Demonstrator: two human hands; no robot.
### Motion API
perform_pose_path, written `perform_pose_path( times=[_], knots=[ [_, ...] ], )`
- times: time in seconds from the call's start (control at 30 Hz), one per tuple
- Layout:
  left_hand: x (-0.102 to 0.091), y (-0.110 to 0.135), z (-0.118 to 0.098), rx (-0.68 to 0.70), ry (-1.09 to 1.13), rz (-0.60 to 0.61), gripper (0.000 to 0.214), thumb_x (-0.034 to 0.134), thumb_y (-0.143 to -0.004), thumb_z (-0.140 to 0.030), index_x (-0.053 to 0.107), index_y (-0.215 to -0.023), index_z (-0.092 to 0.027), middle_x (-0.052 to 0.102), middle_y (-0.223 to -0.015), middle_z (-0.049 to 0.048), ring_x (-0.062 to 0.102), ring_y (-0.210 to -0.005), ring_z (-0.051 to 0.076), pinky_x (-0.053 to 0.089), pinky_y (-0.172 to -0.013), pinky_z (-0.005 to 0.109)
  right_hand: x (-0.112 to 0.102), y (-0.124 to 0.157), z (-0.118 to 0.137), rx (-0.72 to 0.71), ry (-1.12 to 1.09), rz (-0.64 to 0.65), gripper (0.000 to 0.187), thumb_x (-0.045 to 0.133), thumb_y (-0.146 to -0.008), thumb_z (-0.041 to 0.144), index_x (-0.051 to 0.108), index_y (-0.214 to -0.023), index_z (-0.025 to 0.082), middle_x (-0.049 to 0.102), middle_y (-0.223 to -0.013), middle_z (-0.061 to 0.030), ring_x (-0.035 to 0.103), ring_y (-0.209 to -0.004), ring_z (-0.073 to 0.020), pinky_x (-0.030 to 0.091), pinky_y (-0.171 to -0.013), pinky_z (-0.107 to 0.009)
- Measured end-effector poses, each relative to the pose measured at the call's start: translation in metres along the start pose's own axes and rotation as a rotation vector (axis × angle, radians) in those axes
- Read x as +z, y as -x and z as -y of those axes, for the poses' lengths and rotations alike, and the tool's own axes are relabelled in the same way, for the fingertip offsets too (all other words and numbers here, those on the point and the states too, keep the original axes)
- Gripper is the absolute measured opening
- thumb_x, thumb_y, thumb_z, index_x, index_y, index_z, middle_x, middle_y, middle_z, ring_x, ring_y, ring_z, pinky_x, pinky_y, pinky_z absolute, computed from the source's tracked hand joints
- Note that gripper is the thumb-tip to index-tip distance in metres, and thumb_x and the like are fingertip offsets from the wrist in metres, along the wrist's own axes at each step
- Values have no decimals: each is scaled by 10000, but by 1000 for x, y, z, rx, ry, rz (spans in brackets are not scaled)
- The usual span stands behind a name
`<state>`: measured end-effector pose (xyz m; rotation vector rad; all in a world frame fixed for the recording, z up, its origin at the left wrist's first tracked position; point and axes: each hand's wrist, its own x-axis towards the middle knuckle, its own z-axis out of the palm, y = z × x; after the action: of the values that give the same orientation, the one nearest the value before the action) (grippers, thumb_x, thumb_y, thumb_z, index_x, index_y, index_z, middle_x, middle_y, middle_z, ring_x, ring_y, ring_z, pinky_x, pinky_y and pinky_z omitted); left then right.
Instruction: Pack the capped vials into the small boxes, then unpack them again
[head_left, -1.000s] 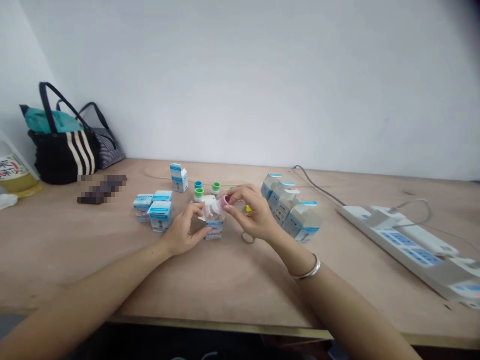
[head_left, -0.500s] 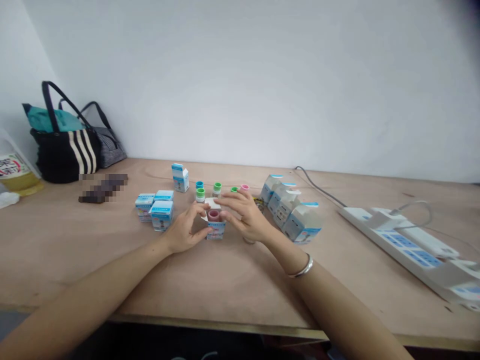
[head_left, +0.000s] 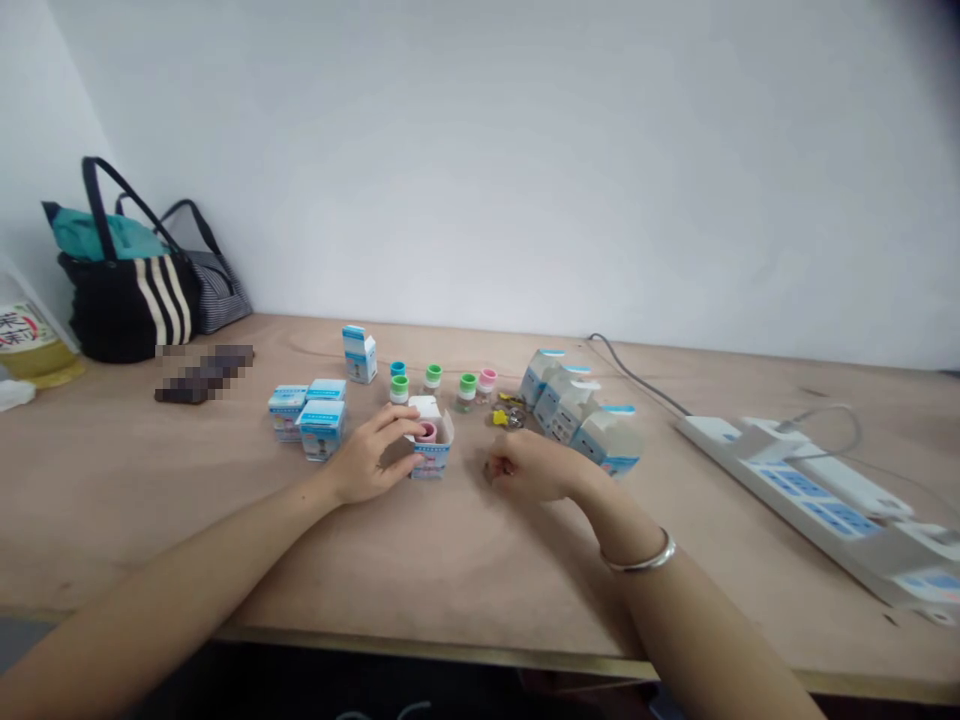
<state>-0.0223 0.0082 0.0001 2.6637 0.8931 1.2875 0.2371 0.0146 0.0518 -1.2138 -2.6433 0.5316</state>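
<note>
I place everything on my feed against the small white-and-blue cardboard box (head_left: 431, 452), which stands open near the middle of the light wooden desk (head_left: 450, 560).

Far to its left, by the wall, a black tote bag with pale stripes (head_left: 127, 300) stands with a grey striped bag (head_left: 214, 290) behind it. A clear bottle of yellow drink (head_left: 26, 340) sits at the frame edge beyond them. Nearer the box on the left is a cluster of three closed white-and-blue cartons (head_left: 309, 420), and behind it to the left one more carton (head_left: 360, 353) stands upright.

The left hand (head_left: 367, 462) grasps the box from its left side, thumb low on the front and fingers (head_left: 397, 415) up at the raised top flap. Inside the box a small bottle with a pink cap (head_left: 427, 432) stands upright, its cap showing in the opening. Behind the box runs a loose row of little bottles with blue, green and pink caps (head_left: 467, 386).

Right of the box and apart from it, the right hand (head_left: 529, 467) rests on the desk with its fingers curled in. I cannot tell whether they close on anything. Further right several open cartons (head_left: 592, 425) lie tipped in a row, and well off to the right is a white power strip (head_left: 817, 485).
</note>
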Motion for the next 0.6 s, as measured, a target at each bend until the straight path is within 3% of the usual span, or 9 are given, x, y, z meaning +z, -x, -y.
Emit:
perform_pose_path(
  times=[0.07,0.13,0.2,0.27,0.4,0.6],
  knots=[
    [0,-1,-1,2,3,2,253,586,-805,-232,561,-1056,-211,562,-1168,96,549,-1120,212,454,-979,395,-5,-3,3,-68,-64,-142,109,606,-669,169,604,-564,198,554,-576,12,516,-568,-132,398,-554,-254],
    [0,-1,-1,-1,11,1,260,589,-803,-228,563,-1061,-213,563,-1165,94,554,-1114,213,458,-973,397,-7,-7,6,-120,-220,-362,143,612,-732,295,606,-628,196,573,-718,-14,554,-728,-160,446,-692,-298],
    [0,-1,-1,-3,21,1,273,593,-800,-228,562,-1071,-212,559,-1168,96,554,-1113,214,460,-971,396,-3,-12,10,-149,-419,-574,233,599,-763,407,594,-663,197,571,-893,-43,555,-911,-188,440,-829,-347],
    [1,-1,0,-10,26,4,282,599,-796,-230,561,-1075,-210,557,-1171,98,548,-1121,219,460,-971,397,5,-17,16,-159,-563,-678,280,599,-764,467,587,-681,200,545,-1044,-61,519,-1053,-215,408,-913,-382],
    [1,0,1,-20,24,7,265,595,-798,-233,561,-1060,-208,552,-1180,101,542,-1131,219,452,-979,399,21,-24,27,-149,-587,-617,267,617,-764,465,604,-700,205,531,-1137,-69,456,-1166,-242,335,-999,-428],
    [0,0,-2,-13,15,9,250,573,-817,-253,557,-1060,-199,541,-1196,103,522,-1156,205,431,-1003,376,27,-28,25,-115,-490,-568,230,608,-782,415,623,-708,198,538,-1120,-76,469,-1142,-235,309,-1009,-440]
  ],
)
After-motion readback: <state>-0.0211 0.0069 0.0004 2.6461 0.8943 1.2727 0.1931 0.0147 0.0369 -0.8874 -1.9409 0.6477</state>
